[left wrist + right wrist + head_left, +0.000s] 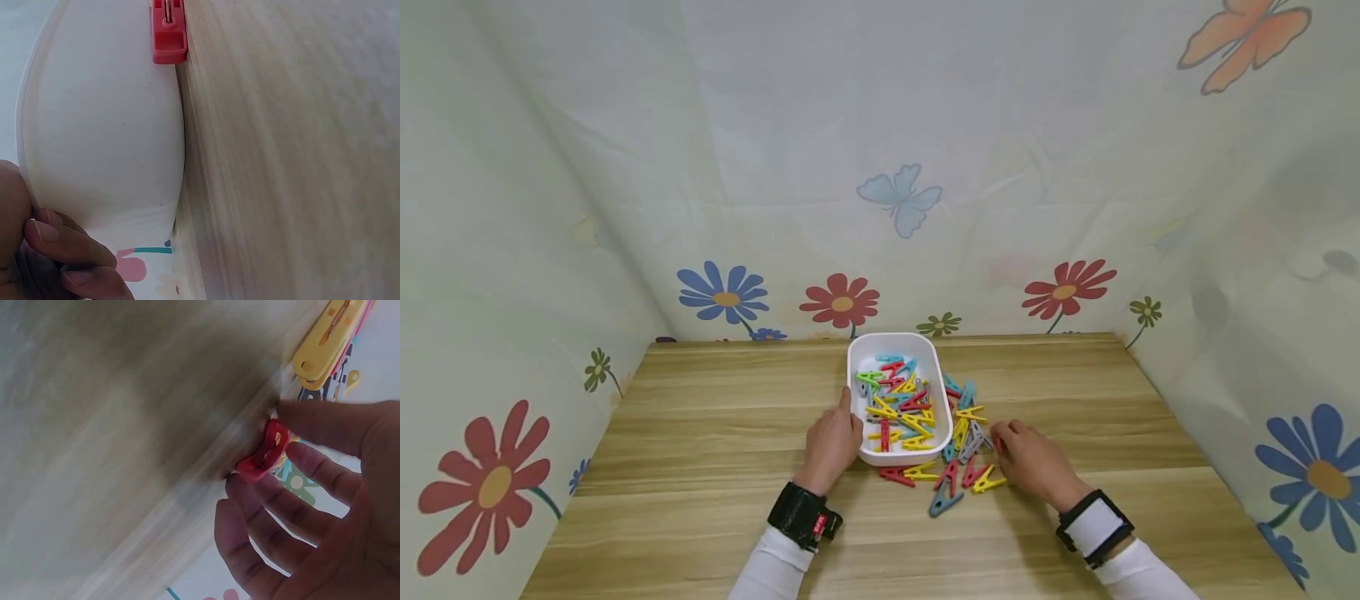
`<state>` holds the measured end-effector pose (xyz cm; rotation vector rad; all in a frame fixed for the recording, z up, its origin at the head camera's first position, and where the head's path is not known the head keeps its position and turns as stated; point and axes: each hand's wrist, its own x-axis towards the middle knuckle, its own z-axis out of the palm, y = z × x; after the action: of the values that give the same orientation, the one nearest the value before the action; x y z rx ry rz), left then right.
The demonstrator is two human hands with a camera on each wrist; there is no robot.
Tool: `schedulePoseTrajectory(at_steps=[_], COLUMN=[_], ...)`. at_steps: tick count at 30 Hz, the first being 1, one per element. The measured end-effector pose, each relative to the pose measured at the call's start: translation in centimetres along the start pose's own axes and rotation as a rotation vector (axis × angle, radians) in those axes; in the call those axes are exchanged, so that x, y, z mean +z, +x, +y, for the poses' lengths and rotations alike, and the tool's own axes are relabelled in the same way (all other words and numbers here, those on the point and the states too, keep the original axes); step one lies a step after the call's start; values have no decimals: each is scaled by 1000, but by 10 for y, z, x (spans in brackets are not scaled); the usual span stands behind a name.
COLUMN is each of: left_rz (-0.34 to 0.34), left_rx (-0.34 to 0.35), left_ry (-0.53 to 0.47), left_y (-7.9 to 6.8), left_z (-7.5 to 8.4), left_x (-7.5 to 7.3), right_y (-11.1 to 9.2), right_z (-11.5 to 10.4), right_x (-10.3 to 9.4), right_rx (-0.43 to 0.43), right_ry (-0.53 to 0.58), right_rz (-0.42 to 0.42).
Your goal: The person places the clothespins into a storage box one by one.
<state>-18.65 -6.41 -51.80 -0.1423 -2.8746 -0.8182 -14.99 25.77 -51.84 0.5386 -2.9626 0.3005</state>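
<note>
1 white tray (902, 459) sits abt mid-table on the wood-look table (722, 467), w/ a jumble of clothespins in it, approx 2 dozen imo, but they overlap so can't get an exact count. Only 1 lime-green clip (871, 377) in there afaict, at the tray's 10 o'clock. Loose pile (973, 437) lies outside, running from 3 round to 6 o'clock of the tray, a dozen or so, again w/ overlaps. Front bit of it is countable: 3 red, 2 yellow, 1 dark grey-blue clip (945, 502), that last one being nearest the person at abt 5. Left hand (833, 442) is at the tray's 8 o'clock, pinching the rim, fingertips up against the outer wall per the left wrist cam. Right hand (1037, 462) is at abt 4 o'clock, just beside the pile; right wrist cam has it pinching 1 red clothespin (265, 453) btwn thumb & fingers, down near the tabletop, w/ 1 yellow clothespin (328, 347) at roughly 1 o'clock of it. Each wrist has 1 strap, so 2 total: left strap (801, 515), right strap (1096, 527). Backdrop's got 2 butterflies, blue butterfly (900, 200) at 12 & orange butterfly (1247, 42) at abt 1-2.
</note>
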Motion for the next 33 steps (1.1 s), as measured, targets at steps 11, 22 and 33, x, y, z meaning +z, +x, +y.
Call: schedulePoseTrajectory(at_steps=[11, 22, 33], left_rz=[9, 11, 19], left_rx=[6, 10, 13], left_ry=[-2, -2, -2], left_y=[0, -1, -1], left_z=[0, 0, 1], left_x=[-1, 0, 0], right_y=[15, 39, 54], right_z=[0, -22, -60], right_x=[-16, -52, -55], right_rx=[16, 9, -145], right_ry=[51, 75, 148], right_rz=[33, 155, 73])
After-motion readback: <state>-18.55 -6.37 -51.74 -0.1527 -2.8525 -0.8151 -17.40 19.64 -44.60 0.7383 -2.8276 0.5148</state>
